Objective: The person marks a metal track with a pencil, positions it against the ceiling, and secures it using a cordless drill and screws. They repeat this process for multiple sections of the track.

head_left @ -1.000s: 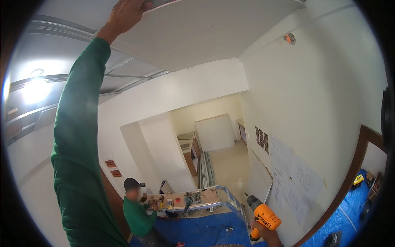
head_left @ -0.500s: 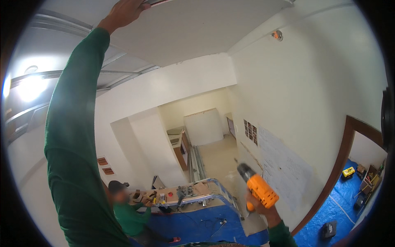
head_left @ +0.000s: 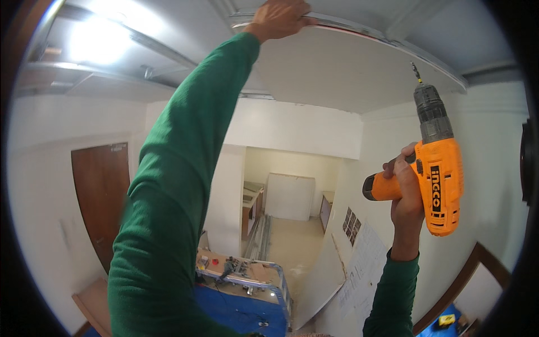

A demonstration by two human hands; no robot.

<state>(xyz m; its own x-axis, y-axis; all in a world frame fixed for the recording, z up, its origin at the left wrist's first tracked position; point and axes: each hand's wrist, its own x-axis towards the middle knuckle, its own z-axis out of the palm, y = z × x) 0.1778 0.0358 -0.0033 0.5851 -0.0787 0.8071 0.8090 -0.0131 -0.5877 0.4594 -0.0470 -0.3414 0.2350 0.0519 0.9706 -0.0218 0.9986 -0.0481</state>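
Overhead, my left hand (head_left: 281, 18) has its fingers closed over the metal channel (head_left: 359, 32) that runs along the edge of a pale ceiling board (head_left: 320, 67). The arm, in a green sleeve, reaches up across the picture. My right hand (head_left: 407, 188) is wrapped round the handle of an orange cordless drill (head_left: 442, 174), with a finger near its trigger. The drill points upward. Its bit (head_left: 415, 72) appears close to the board's edge below the channel; whether it touches I cannot tell.
A bright lamp (head_left: 98, 42) shines at the upper left, above a brown door (head_left: 101, 196). Below me, a worktable (head_left: 264, 273) with scattered tools stands by blue floor sheeting (head_left: 236, 309). Paper sheets (head_left: 368, 272) hang on the right wall near a doorway frame (head_left: 463, 281).
My right hand has lifted the drill from low by the wall up towards the ceiling edge. The view has shifted upward and left. A co-worker by the worktable is out of sight now.
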